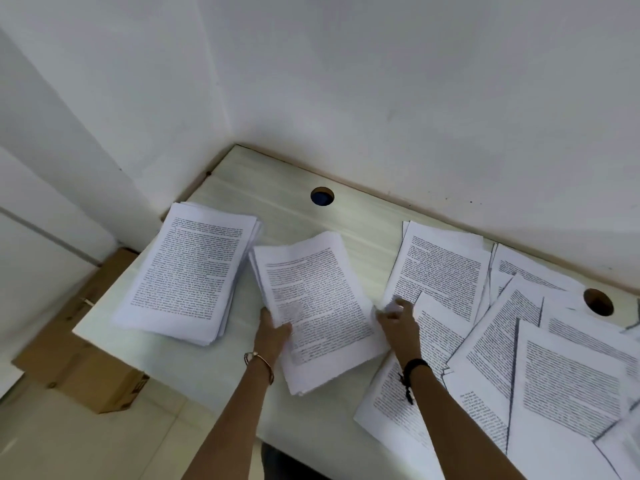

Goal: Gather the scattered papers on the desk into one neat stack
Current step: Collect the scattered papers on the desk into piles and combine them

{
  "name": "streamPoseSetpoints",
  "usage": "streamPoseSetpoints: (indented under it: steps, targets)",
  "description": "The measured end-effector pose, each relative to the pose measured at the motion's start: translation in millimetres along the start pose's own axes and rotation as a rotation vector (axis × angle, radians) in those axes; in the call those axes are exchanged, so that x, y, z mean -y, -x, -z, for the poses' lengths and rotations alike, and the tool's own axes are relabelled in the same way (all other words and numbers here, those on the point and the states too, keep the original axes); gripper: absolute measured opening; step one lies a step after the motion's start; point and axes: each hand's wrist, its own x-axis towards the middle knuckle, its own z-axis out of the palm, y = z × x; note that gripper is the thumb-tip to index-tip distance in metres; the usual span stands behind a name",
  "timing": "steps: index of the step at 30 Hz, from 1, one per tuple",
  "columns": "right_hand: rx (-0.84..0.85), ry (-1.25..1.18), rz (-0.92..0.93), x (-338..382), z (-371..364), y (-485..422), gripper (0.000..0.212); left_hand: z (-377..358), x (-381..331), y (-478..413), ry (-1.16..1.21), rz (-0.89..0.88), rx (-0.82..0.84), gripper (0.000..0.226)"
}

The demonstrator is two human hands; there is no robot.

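A thick stack of printed sheets [188, 271] lies at the desk's left end. A second, thinner bundle of papers [318, 306] sits in the middle; my left hand [273, 329] grips its left edge, thumb on top. My right hand [398, 318] is at the bundle's right edge, fingers pinched on a sheet corner next to the scattered papers [519, 341]. Those loose printed sheets overlap at many angles across the right half of the desk [298, 216].
The pale desk fits into a white wall corner. Two round cable holes, one near the back middle [322, 196] and one at the right [598, 302], open in its top. A cardboard box [83, 368] stands on the floor left of the desk.
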Motion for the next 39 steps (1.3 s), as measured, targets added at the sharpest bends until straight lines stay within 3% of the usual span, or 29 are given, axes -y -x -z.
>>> streamPoseSetpoints:
  steps: [3, 6, 9, 13, 16, 18, 22, 24, 26, 28, 30, 32, 33, 37, 39]
  targets:
    - [0.296, 0.39, 0.111, -4, -3, -2, 0.032, 2, 1, 1, -0.022, -0.009, -0.134, 0.048]
    - [0.268, 0.459, 0.113, -2, -13, 3, 0.035, -7, 1, 6, -0.123, 0.004, -0.188, 0.04]
    - [0.417, 0.512, 0.102, -5, -22, 4, 0.045, -9, 5, 3, -0.217, -0.011, -0.182, 0.049]
    - [0.243, 0.126, 0.021, -11, -16, 2, 0.037, -8, 1, 7, -0.166, -0.028, -0.194, 0.044]
    - [0.247, -0.527, -0.192, -14, -15, 10, 0.034, -18, -6, 8, 0.037, -0.019, -0.274, 0.037]
    - [0.242, -0.801, -0.234, -17, -18, 13, 0.029, -34, -7, 10, 0.199, 0.035, -0.256, 0.037]
    - [0.247, -0.651, -0.102, -18, -23, 8, 0.037, -68, 1, 24, 0.399, 0.096, 0.034, 0.053]
    - [0.264, -0.485, -0.071, -20, -8, -5, 0.037, -56, 3, 16, 0.477, 0.045, 0.041, 0.054]
    - [0.343, -0.363, -0.079, -24, 17, -20, 0.034, -23, 0, -6, 0.526, -0.002, -0.059, 0.046]
    - [0.425, -0.278, -0.099, -30, 42, -32, 0.037, 11, -8, -28, 0.38, 0.026, -0.126, 0.045]
    - [0.429, -0.272, -0.135, -33, 53, -40, 0.029, 26, -16, -37, 0.153, 0.117, -0.022, 0.036]
    - [0.344, -0.349, -0.176, -30, 50, -40, 0.024, 21, -17, -38, 0.036, 0.165, 0.206, 0.038]
    - [0.286, -0.435, -0.193, -28, 46, -39, 0.027, 13, -17, -34, -0.018, 0.145, 0.236, 0.038]
    - [0.077, -0.972, -0.244, -16, 25, -21, 0.087, -16, -4, -20, -0.031, 0.083, 0.004, 0.037]
    - [0.089, -1.039, -0.241, -15, 13, -10, 0.087, -28, 7, -12, 0.104, 0.091, -0.027, 0.037]
